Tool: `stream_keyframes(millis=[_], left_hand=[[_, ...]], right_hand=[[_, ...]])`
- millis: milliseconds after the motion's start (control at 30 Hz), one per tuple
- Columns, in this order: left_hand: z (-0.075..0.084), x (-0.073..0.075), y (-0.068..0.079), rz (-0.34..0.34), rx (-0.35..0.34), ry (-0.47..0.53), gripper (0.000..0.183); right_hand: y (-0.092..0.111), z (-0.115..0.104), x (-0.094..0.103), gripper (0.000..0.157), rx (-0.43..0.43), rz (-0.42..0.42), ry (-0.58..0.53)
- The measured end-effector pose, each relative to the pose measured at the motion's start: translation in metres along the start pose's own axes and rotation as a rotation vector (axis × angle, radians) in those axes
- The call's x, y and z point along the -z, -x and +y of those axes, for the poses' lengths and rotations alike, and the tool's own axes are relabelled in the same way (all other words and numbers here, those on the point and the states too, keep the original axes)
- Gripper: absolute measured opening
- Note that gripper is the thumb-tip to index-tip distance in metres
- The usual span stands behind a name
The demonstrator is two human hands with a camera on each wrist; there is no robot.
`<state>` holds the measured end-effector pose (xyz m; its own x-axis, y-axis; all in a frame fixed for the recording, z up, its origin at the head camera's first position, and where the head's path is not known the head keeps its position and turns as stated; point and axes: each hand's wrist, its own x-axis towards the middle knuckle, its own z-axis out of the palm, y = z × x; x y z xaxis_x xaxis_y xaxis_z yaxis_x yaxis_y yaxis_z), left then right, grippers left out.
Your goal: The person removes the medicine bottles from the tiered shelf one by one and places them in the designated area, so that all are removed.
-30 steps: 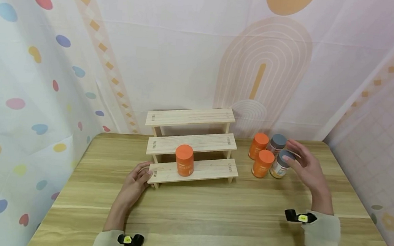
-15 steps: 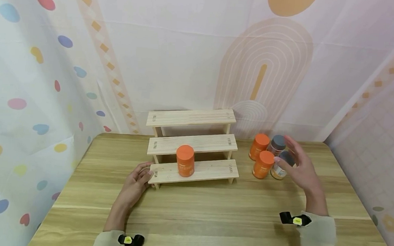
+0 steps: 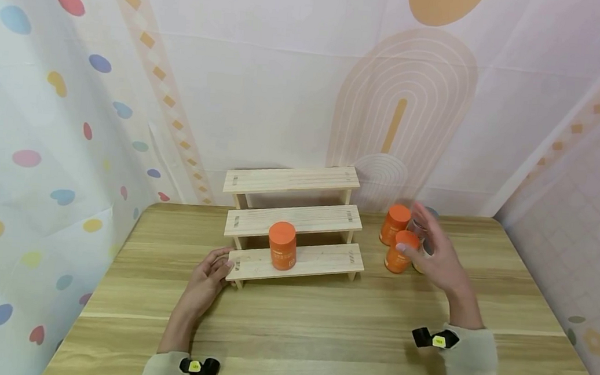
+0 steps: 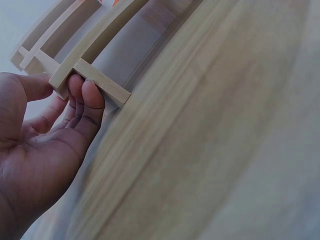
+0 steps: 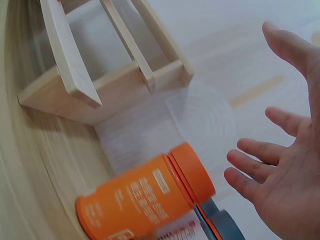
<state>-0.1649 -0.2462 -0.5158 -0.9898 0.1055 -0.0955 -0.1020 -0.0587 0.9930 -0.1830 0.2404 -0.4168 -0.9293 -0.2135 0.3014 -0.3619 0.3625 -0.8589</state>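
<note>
A three-tier wooden shelf stand point(image 3: 324, 217) stands on the table. My left hand point(image 3: 204, 282) grips the left end of its lowest board, with thumb and fingers around the wood in the left wrist view. One orange jar point(image 3: 282, 247) stands upright on that board. My right hand point(image 3: 438, 261) hovers over a group of jars on the right, fingers spread and holding nothing. Nearest to it is the front orange jar point(image 3: 396, 260), with another orange jar point(image 3: 394, 224) behind. Grey-lidded jars point(image 5: 227, 227) stand beside them, mostly hidden by my hand in the head view.
The wood-grain table point(image 3: 294, 338) ends at a patterned curtain point(image 3: 285, 93) just behind the stand. More curtain encloses the left and right sides. A gap of bare tabletop separates the stand from the jars.
My right hand has shifted left, away from the front grey-lidded jar it was around, to over the front orange jar. My left hand stays on the stand.
</note>
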Motion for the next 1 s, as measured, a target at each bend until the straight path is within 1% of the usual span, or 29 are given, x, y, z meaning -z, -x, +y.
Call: stream_keyframes(millis=[200, 400, 533, 600, 800, 1000], left_hand=[[0.0, -0.001, 0.0, 0.008, 0.008, -0.007, 0.048], [-0.002, 0.0, 0.0, 0.004, -0.006, 0.002, 0.049], [-0.002, 0.001, 0.0, -0.001, -0.013, 0.006, 0.049], [-0.003, 0.001, 0.0, -0.002, -0.017, 0.004, 0.049], [-0.004, 0.001, -0.002, 0.0, -0.019, 0.001, 0.048], [-0.003, 0.002, 0.0, 0.007, -0.011, -0.01, 0.048]], right_hand=[[-0.003, -0.002, -0.013, 0.09, 0.033, -0.022, -0.049], [-0.005, -0.005, -0.025, 0.092, 0.067, -0.036, -0.045], [-0.006, -0.005, -0.032, 0.092, 0.078, -0.057, -0.073], [-0.006, -0.006, -0.036, 0.091, 0.077, -0.067, -0.094], [-0.006, -0.009, -0.045, 0.09, 0.071, -0.092, -0.11], [-0.007, -0.012, -0.065, 0.089, 0.072, -0.128, -0.158]])
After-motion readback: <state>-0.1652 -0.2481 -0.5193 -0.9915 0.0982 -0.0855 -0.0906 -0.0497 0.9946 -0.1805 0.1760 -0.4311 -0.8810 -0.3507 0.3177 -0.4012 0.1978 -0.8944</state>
